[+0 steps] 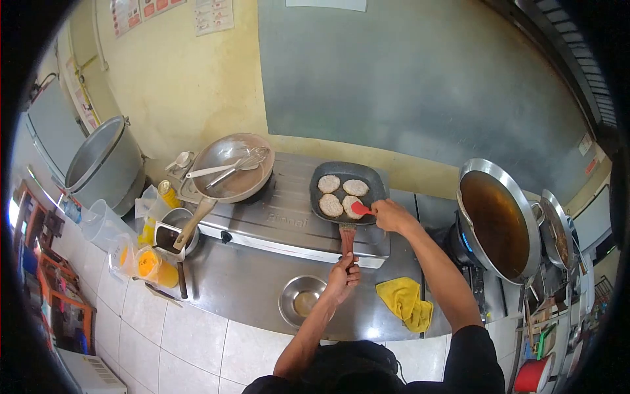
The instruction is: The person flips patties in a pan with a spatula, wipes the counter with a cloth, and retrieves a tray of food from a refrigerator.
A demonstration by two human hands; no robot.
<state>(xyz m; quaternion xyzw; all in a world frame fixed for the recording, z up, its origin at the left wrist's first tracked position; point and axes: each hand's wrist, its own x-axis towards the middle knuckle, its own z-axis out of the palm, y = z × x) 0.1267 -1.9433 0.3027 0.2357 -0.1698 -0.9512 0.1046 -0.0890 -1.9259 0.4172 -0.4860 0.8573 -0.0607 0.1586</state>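
Note:
My left hand (342, 278) is wrapped round the brown handle of a dark square frying pan (376, 186), which sits on the Rinnai stove. Several round, pale, speckled patties (355, 188) lie in the pan. In my right hand (393, 217) is a red-headed spatula (360, 208), its head over the pan at the edge of the nearest right patty (349, 205). A steel bowl (293, 297) with a little yellowish liquid stands left of my left forearm. To the left of my right forearm lies a crumpled yellow cloth (407, 303).
At left on the stove (289, 222), a wooden-handled pan (216, 152) holds a whisk (252, 157) and a pale utensil. A large wok (489, 172) of brown liquid sits over a blue flame at right. Plastic jugs (104, 223) and a big pot (111, 164) stand far left.

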